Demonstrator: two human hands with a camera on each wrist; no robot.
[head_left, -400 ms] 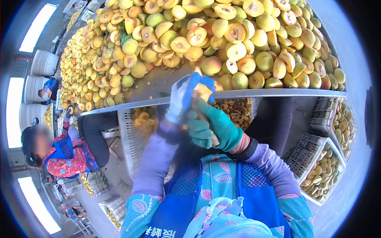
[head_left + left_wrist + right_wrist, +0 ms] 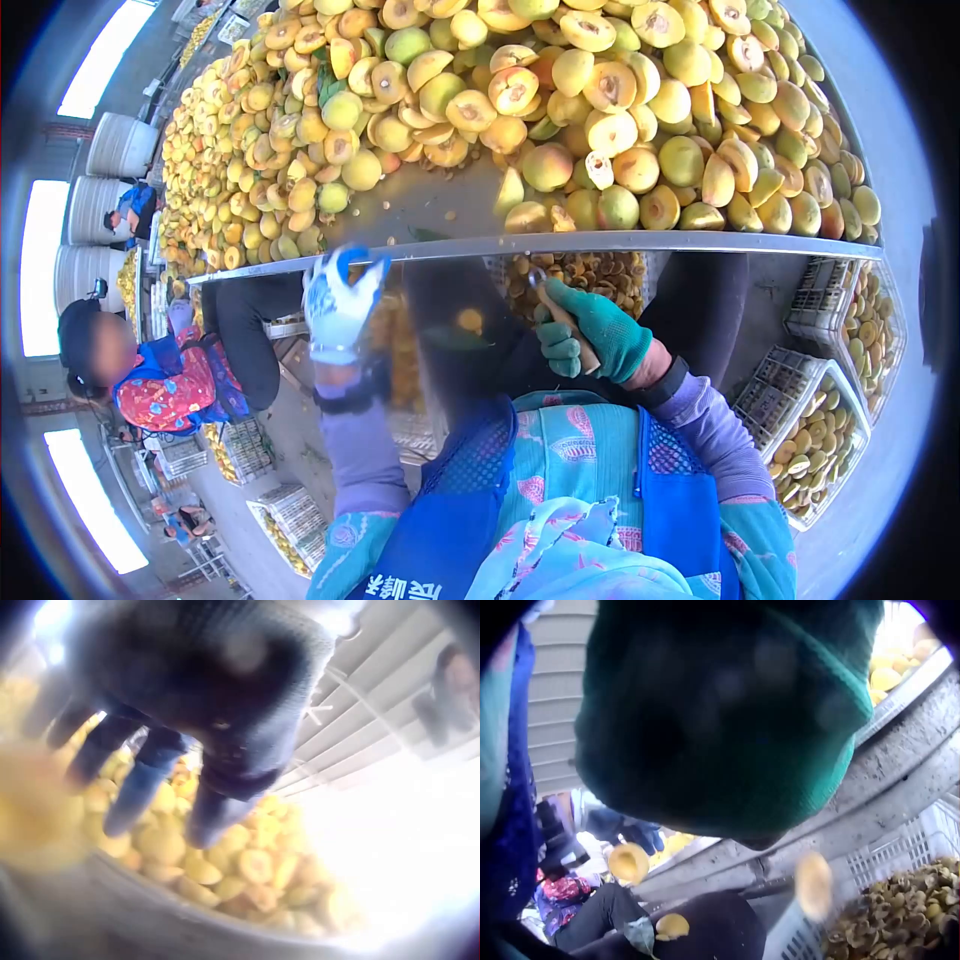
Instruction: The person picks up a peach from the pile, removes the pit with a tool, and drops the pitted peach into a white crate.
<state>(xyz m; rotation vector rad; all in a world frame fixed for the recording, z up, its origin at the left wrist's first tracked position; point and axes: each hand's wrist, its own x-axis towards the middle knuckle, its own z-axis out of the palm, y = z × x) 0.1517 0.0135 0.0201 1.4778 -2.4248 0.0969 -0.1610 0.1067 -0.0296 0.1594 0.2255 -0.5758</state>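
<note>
In the head view my left hand (image 2: 343, 305), in a white and blue glove, is beside the table's front edge with fingers spread and nothing in them. A blurred yellow peach half (image 2: 470, 320) is in the air between my hands. In the right wrist view one peach half (image 2: 628, 862) and a blurred light-brown piece (image 2: 814, 885) are also in the air. My right hand (image 2: 600, 335), in a green glove, grips a wooden-handled tool (image 2: 568, 325) with a small metal tip. Halved and whole peaches (image 2: 610, 85) are heaped on the metal table (image 2: 430, 205).
The table's raised metal rim (image 2: 560, 243) runs in front of me. Below it stands a white crate (image 2: 922, 832) of small brownish pieces. Fruit-filled crates (image 2: 790, 385) stand at my right. Another person (image 2: 160, 385) sits at the left.
My hands have parted. The left hand has let go of a peach half and swung left; the right hand, still gripping the tool, has moved slightly right and away from the fruit.
</note>
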